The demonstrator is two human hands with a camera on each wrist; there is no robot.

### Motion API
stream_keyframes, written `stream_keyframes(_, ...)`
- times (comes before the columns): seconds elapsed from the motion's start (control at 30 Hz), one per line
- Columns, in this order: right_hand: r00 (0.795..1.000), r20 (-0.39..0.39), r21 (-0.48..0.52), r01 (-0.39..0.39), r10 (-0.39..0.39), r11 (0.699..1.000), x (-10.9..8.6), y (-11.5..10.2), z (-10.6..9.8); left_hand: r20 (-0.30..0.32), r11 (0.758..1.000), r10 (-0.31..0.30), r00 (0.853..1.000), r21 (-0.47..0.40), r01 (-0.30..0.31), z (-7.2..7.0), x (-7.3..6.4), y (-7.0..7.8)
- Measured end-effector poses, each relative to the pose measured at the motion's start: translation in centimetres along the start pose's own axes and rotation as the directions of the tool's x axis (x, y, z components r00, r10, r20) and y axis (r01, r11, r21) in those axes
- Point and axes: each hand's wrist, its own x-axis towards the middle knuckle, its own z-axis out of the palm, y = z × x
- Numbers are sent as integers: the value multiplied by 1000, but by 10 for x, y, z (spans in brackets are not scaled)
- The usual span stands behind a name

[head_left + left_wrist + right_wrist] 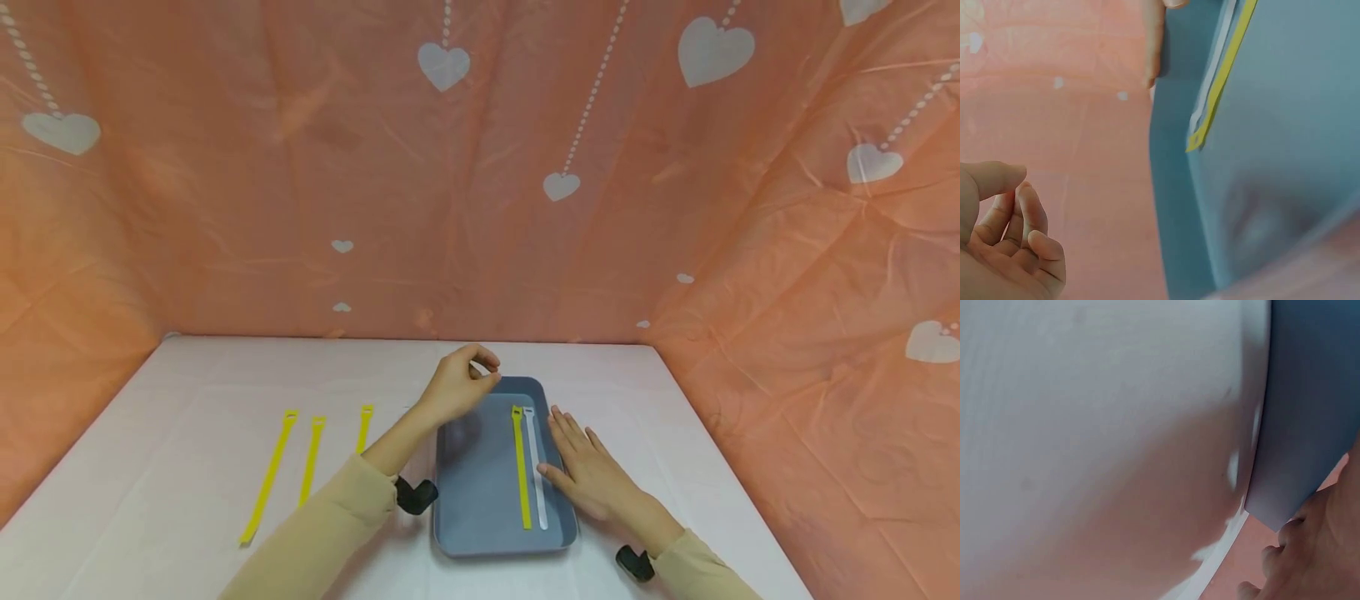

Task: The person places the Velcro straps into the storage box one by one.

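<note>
A blue-grey tray (480,467) lies on the white table. Inside it, near the right wall, a yellow cable strap (522,471) and a white cable strap (536,471) lie side by side, slotted heads away from me. Above the tray's far left part hovers my left hand (461,383), fingers curled and thumb tip close to the index fingertip; nothing shows between them in the left wrist view. My right hand (588,471) rests along the tray's right edge with fingers extended, its thumb reaching over the rim.
Left of the tray, yellow straps lie on the table (202,467): one far left (268,479), another beside it (311,458), a third (365,427) partly behind my left forearm. An orange cloth with white hearts (480,208) encloses the back and sides.
</note>
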Motion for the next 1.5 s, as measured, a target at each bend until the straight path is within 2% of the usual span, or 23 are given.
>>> stream_keyframes(0.23, 1000, 1, -1, -5, 5, 1000, 0, -1, 0, -39, 1000, 14, 999, 8, -14, -30, -12, 3)
stream_keyframes(0.5, 1000, -13, 0, 8, -8, 1000, -1, -2, 0, -54, 998, 34, 998, 51, -31, -60, -26, -5)
stream_keyframes(0.8, 1000, -19, 9, 16, -16, 1000, 0, -1, 0, -93, 990, 30, 995, 141, -17, -93, -43, -26)
stream_keyframes(1.23, 999, -28, 3, 16, -16, 1000, -2, -1, 0, -91, 963, -39, 995, 261, 62, -142, -76, -60)
stream_keyframes(1.5, 1000, -15, 8, 9, -9, 1000, -2, -1, 1, -94, 941, -85, 992, 321, 111, -178, -90, -78)
